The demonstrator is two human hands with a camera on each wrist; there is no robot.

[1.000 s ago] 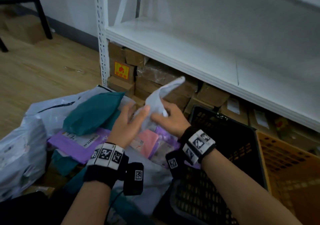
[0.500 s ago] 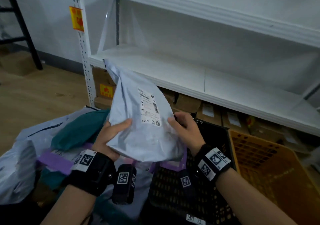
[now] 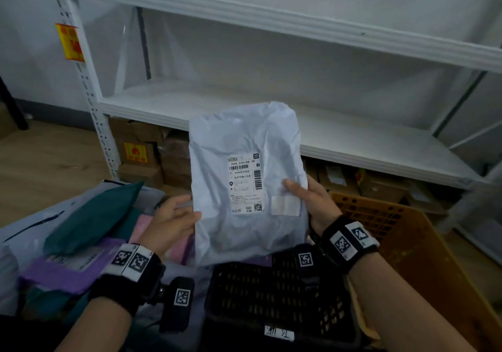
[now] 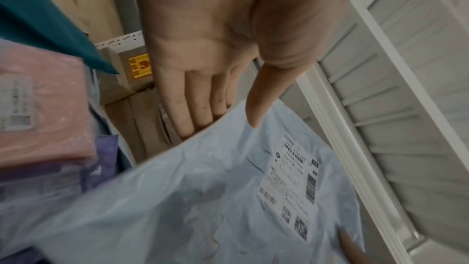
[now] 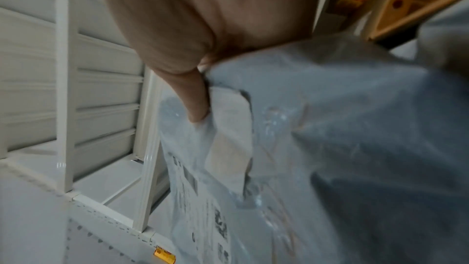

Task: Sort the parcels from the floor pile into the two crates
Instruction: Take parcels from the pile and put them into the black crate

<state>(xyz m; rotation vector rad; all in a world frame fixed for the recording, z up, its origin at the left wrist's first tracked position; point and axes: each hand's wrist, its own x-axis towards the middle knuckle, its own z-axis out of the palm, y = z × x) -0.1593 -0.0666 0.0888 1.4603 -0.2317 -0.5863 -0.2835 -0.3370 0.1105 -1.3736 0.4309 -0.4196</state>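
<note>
The pale grey mailer [image 3: 245, 188] is held upright above the black crate [image 3: 277, 294], right hand [image 3: 312, 202] pinching its edge, left hand [image 3: 171, 221] flat-fingered against the other; read the shipping label [image 3: 245, 186] squarely before choosing black or orange crate [image 3: 423, 245]

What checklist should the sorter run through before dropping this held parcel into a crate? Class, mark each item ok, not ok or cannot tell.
1. Grey parcel held clear of the pile: ok.
2. Right hand grips its edge, thumb in front: ok.
3. Left hand grip: cannot tell; fingers straight, thumb on the front.
4. Shipping label faces the sorter: ok.
5. Black crate open below the parcel: ok.
6. Which crate, black or orange crate, the label calls for: cannot tell.
</note>
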